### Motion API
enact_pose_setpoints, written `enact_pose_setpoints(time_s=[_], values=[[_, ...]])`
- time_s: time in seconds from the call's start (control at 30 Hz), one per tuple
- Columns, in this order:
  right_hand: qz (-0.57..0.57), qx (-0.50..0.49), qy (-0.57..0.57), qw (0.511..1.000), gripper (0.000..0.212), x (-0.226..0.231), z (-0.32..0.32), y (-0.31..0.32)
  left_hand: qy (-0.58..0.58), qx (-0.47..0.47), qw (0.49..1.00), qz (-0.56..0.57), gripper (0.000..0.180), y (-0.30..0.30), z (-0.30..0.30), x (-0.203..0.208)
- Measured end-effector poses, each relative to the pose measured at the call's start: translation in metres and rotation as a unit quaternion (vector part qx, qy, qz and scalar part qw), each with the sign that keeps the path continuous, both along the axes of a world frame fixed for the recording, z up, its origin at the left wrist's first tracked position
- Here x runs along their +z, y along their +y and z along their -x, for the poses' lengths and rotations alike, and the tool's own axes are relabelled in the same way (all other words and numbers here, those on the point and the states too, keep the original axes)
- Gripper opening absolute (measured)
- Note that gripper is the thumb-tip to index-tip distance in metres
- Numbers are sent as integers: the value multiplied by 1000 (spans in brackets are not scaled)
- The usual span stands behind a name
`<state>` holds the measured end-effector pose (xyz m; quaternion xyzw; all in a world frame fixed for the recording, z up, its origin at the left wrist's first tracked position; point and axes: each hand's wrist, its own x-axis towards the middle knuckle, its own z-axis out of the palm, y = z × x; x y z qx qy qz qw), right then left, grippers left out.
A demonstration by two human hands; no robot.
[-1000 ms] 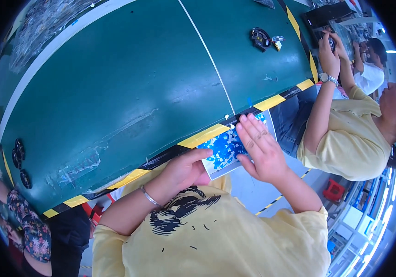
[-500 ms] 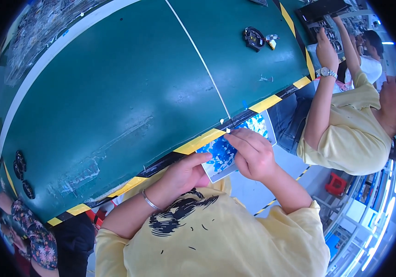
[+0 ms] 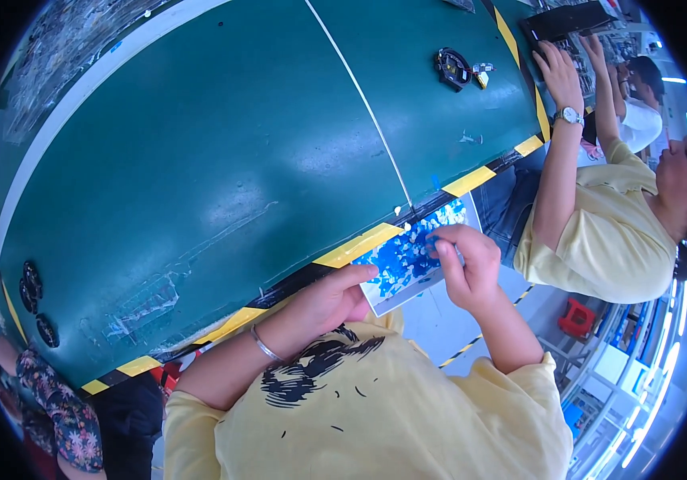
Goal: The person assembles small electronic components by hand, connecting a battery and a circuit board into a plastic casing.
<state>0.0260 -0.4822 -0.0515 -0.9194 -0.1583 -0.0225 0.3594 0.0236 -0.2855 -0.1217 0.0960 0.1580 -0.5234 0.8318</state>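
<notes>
At the table's front edge is a shallow white tray (image 3: 410,296) strewn with small blue and white pieces (image 3: 395,260). My left hand (image 3: 331,300) grips its left end, with the thumb on the rim and the other fingers partly hidden below. Above the tray's right part is my right hand (image 3: 470,262), thumb and fingers drawn together close to the pieces. Whatever lies between those fingertips is too small to make out. Part of the tray's far side is hidden by the table edge.
The green table (image 3: 199,160) has a yellow-black striped edge (image 3: 359,244). A round black part (image 3: 453,70) with wires lies at the far right, several black oval parts (image 3: 31,288) at the left. Co-workers sit on both sides; one's hand (image 3: 559,76) touches a black box (image 3: 571,20).
My right hand has moved right, from the table edge to over the tray, uncovering more of the pieces. My left hand keeps its hold. The right-hand co-worker's near hand has shifted on the black box.
</notes>
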Motion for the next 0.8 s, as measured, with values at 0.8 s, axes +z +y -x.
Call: enact_pose_setpoints(time_s=[0.8], values=[[-401, -69, 21, 913, 26, -38, -12, -1, 17, -16, 1000, -8, 48, 0, 3, -3]])
